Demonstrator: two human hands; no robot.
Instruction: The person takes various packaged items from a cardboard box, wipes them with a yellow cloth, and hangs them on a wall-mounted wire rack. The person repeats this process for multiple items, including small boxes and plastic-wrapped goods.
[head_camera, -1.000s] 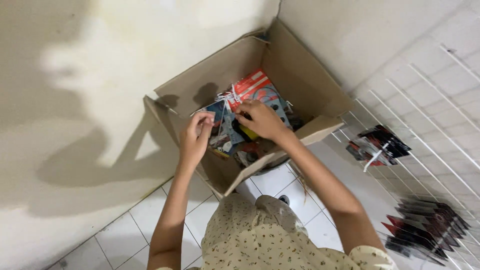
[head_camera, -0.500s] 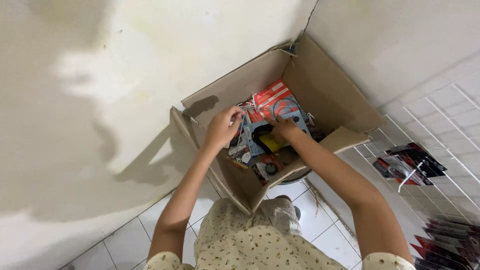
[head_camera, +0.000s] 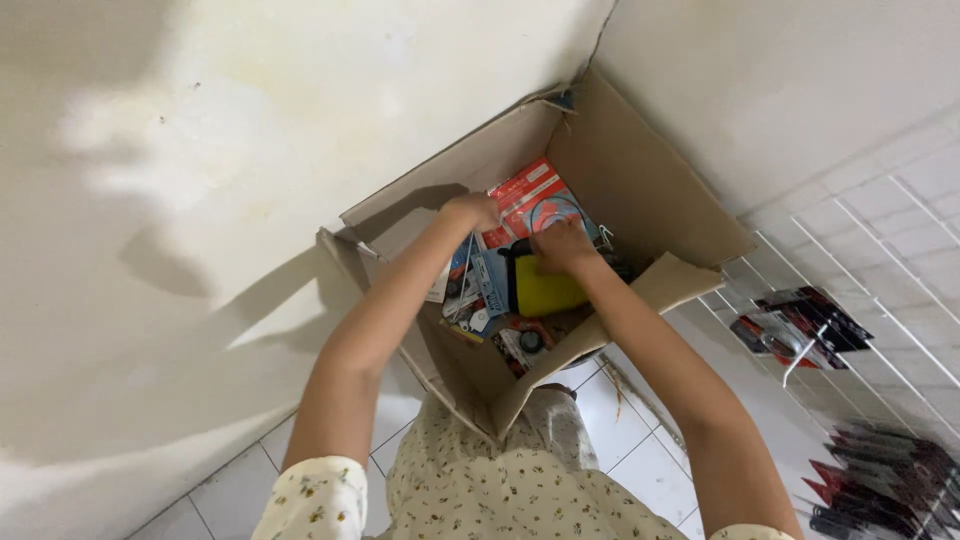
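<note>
Cardboard box (head_camera: 640, 190), open-topped, stands on the tiled floor (head_camera: 640, 470) in the corner where two pale walls meet, just beyond my knees. Flaps splay outward; the near right flap (head_camera: 690, 280) hangs over the tiles. Inside, a jumble of flat carded packets.

Both my hands are down inside the box. My left hand (head_camera: 472, 210) sits at the far left of the contents, fingers curled over the left edge of a red packet (head_camera: 530, 200) that lies tilted against the far side. Whether they pinch it or only rest on it, I cannot tell. My right hand (head_camera: 562, 248) is just right of centre, fingers bent down and pressed on the pile, touching the top of a yellow item (head_camera: 548, 292) and the lower edge of the red packet. Grip hidden under the knuckles; cannot tell if anything is actually held.

Left of the yellow item, blue-and-white packets (head_camera: 485, 285) stand on edge. Near side of the pile: a dark packet with a round black part (head_camera: 530, 342).

Outward: my floral-print clothing (head_camera: 500, 490) fills the near bottom of view. To the right, a white wire rack (head_camera: 880, 290) leans along the wall, with red-and-black packets hung on a hook (head_camera: 800, 322) and a further stack of dark packets (head_camera: 880, 485) at the near right corner.
</note>
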